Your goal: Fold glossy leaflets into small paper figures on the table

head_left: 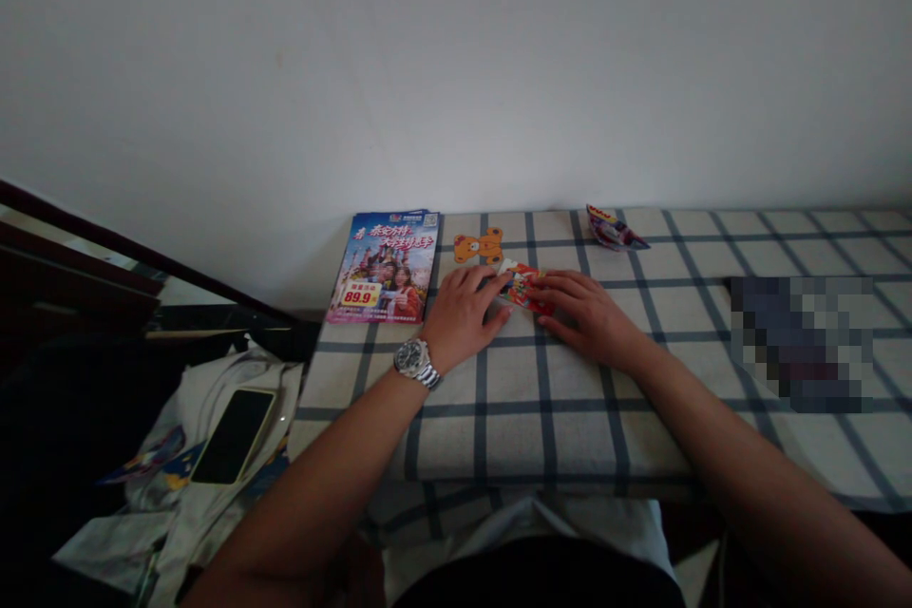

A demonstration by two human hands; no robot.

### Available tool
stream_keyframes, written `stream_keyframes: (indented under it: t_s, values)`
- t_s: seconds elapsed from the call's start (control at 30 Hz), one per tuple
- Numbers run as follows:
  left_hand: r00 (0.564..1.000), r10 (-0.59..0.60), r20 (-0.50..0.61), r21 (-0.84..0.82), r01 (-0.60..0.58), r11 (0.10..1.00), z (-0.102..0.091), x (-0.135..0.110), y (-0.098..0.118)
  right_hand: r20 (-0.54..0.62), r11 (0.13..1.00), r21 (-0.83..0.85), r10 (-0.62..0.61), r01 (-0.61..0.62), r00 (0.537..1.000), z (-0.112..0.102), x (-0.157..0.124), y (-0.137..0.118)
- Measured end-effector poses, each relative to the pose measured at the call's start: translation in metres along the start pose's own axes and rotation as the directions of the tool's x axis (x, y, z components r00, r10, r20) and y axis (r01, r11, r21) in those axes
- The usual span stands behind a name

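A small red, colourful card [522,285] lies at a tilt on the checked tablecloth between my two hands. My left hand [463,315], with a metal watch [417,362] on its wrist, is closed on the card's left side, fingers on top and thumb at the near edge. On the card's right side, the fingers and thumb of my right hand [590,315] are closed in the same way and cover part of it. Just behind my left hand is a flat orange bear cut-out [479,247].
A stack of printed flyers [385,266] lies at the table's left end. Near the wall is a crumpled purple wrapper [617,230]. A blurred dark item [802,342] lies to the right. Below the left edge, a phone [234,437] rests on white bags [178,399].
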State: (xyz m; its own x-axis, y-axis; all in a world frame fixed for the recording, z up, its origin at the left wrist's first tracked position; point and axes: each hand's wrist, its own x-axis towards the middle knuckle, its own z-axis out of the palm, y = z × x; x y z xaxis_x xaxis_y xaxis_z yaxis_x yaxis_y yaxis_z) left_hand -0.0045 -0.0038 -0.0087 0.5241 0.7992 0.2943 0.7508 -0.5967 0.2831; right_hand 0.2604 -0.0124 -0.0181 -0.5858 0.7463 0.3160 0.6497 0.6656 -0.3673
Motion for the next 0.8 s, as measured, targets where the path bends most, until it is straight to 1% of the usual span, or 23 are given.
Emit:
stream_keyframes:
  t_s: [0.07,0.17,0.27,0.37,0.53,0.67,0.8]
  values:
    - [1.0,0.02,0.0,-0.028,-0.02,0.999,-0.001,0.001,-0.001,-0.006,1.0,0.01,-0.006,0.006,1.0,0.0,0.001,0.0]
    - [0.996,0.084,0.011,-0.084,-0.082,0.993,-0.001,0.001,-0.002,-0.016,1.0,0.02,-0.016,0.017,1.0,-0.001,0.001,0.0]
    - [0.991,0.131,0.037,-0.101,-0.127,0.987,0.001,0.001,-0.004,-0.011,1.0,0.018,-0.025,0.025,1.0,0.0,0.0,0.002]
    - [0.99,0.121,0.065,-0.079,-0.116,0.99,0.003,-0.001,-0.003,-0.018,1.0,0.017,-0.023,0.023,1.0,0.001,-0.001,0.003]
    - [0.993,0.092,0.069,-0.01,-0.092,0.996,0.002,-0.002,0.002,-0.037,1.0,0.016,-0.016,0.017,0.999,0.002,-0.001,0.003]
    - [0.995,0.083,0.062,0.026,-0.085,0.996,0.001,-0.001,0.006,-0.014,1.0,0.012,-0.009,0.009,1.0,0.002,-0.001,0.003]
    - [0.994,0.093,0.056,0.015,-0.094,0.995,0.001,-0.002,0.007,0.013,0.999,-0.032,0.002,-0.002,1.0,0.004,-0.002,0.004]
